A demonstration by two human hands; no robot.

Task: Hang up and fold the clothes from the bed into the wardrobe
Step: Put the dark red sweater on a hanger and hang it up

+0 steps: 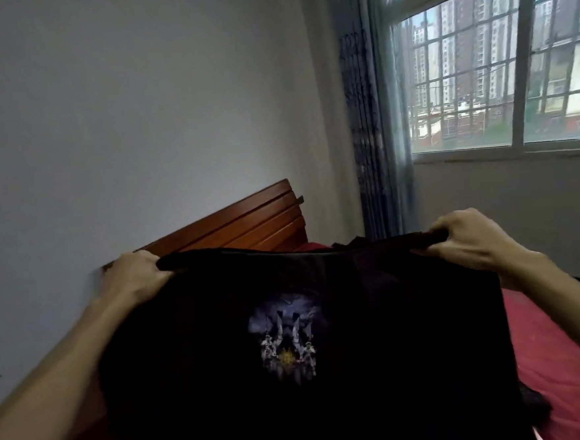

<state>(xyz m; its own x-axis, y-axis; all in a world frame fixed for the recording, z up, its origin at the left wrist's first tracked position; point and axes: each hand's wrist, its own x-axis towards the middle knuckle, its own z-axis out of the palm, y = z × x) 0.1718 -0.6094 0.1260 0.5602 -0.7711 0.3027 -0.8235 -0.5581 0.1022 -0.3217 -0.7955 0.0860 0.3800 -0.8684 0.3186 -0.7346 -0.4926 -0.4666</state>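
Note:
A black T-shirt [361, 369] with a small pale blue and white print at its middle hangs spread out in front of me, above the bed. My left hand [131, 277] grips its upper left edge, fingers curled over the cloth. My right hand [471, 238] grips the upper right edge the same way. The shirt's top edge is pulled taut between the two hands. Its lower part runs out of the frame at the bottom. The wardrobe is not in view.
The bed has a red cover [559, 355] and a brown wooden headboard [247, 222] against the grey wall. More dark cloth [358, 240] lies behind the shirt. A blue curtain [367, 111] hangs beside a barred window [497, 61] at the right.

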